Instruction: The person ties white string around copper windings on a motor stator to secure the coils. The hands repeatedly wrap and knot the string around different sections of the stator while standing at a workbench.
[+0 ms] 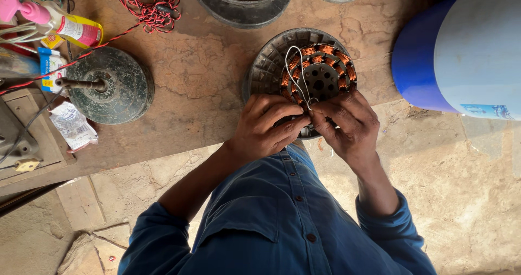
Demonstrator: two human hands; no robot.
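A round grey motor housing sits on the brown bench, holding a stator ring wound with copper coils. A loop of thin white wire lies across the coils. My left hand and my right hand meet at the near rim of the housing. Both pinch the ends of the white wire between fingertips, at about the middle of the near edge. The near part of the housing is hidden under my hands. Blue shirt sleeves cover my forearms.
A dark round motor cover with a shaft lies to the left. A tangle of red wire, a pink-capped spray bottle and small packets lie at the far left. Two more round housings sit at the back. A blue drum stands right.
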